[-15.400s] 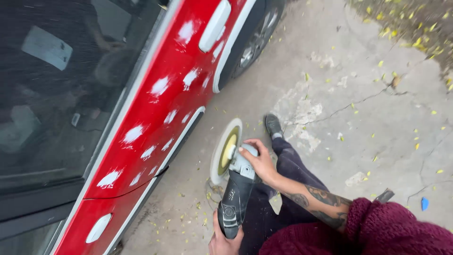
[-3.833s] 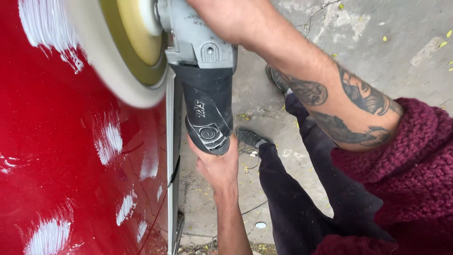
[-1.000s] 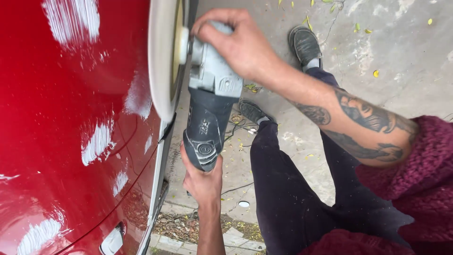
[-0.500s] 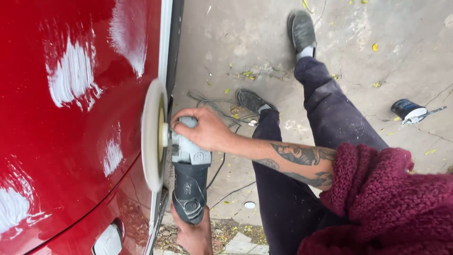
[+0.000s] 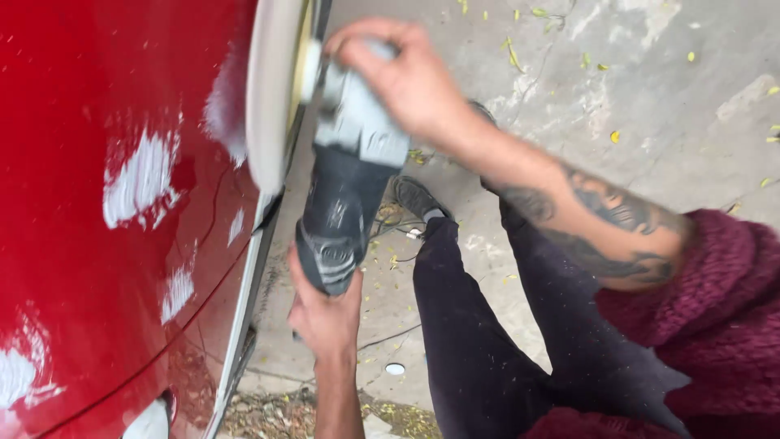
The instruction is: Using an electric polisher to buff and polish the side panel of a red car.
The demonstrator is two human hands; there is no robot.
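Polisher held against red car panel, pad on the paint.

Right hand (image 5: 398,77) wraps the grey head of the polisher (image 5: 345,179); left hand (image 5: 325,313) grips its dark rear body from below. Both closed on the tool. White pad (image 5: 268,89) stands on edge, pressed to the panel (image 5: 89,106) at the upper right of the red surface, beside the panel's trim edge. Progress, as judged: white compound smears (image 5: 142,179) remain unworked left of and below the pad, with more at the lower left corner; the red between them looks glossy. Most of the visible smears are still to be buffed. Concrete floor (image 5: 650,97) on the right, scattered with yellow leaves; dark trousers (image 5: 487,341) and maroon sleeve (image 5: 707,301) near.
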